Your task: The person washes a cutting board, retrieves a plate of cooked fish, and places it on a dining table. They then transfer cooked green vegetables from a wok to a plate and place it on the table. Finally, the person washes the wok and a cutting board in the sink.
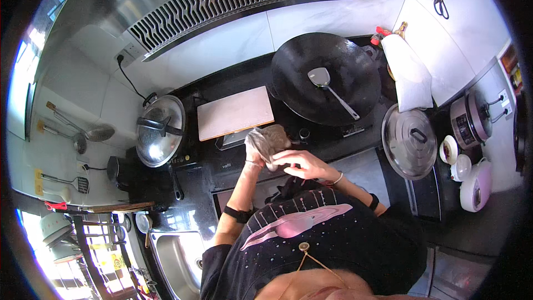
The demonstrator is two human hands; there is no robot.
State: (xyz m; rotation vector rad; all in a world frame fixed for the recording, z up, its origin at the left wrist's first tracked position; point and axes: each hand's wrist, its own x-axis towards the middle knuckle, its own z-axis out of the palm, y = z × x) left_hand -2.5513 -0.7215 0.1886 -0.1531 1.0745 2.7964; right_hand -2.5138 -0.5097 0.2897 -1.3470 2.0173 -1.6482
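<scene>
My left hand grips a crumpled grey-brown cloth over the front edge of the black cooktop. Just right of it, my right hand has its fingers spread, their tips close to the cloth's lower edge; whether they touch it I cannot tell. Behind the cloth lies a pale rectangular board, with a flat dark-edged thing partly under it. A large black wok stands at the back right, and a metal wok spatula rests inside it.
Left of the board is a lidded pan; further down, a steel sink. To the right are a large metal lid, a rice cooker, small bowls and a white cloth-like roll. A range hood spans the back.
</scene>
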